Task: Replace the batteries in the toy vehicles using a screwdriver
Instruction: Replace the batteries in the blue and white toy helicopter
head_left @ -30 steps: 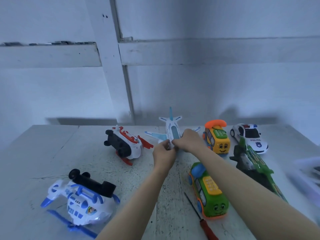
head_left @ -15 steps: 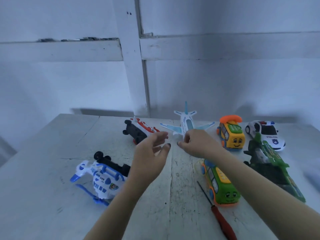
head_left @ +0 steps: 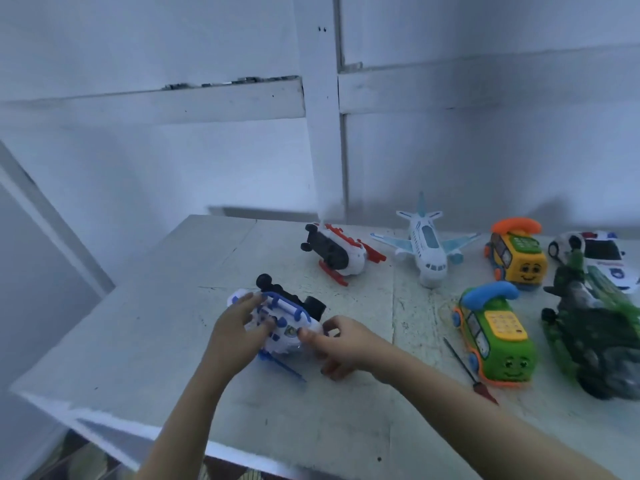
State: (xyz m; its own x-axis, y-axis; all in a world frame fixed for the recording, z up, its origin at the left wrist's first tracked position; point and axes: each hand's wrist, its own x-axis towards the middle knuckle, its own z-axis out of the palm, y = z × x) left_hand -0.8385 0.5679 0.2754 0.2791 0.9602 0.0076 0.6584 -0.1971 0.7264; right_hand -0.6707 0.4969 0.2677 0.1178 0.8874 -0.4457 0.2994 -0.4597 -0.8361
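I am gripping the blue-and-white plastic toy helicopter (head_left: 290, 317), lying on its side on the white desk (head_left: 138, 341); my left hand (head_left: 235, 330) and right hand (head_left: 343, 346) are curling their fingers round it, probably to reach its battery cover; the red-handled screwdriver (head_left: 471, 372) is waiting nearby.

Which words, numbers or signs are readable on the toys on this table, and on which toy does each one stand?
No text reads clearly in this picture.
On the white police car: a bonnet marking and a shield badge, too blurred to read.
On the yellow phone car and the green phone car: keypad buttons, too small to read.
On the blue and white toy helicopter: a round sticker, blurred.
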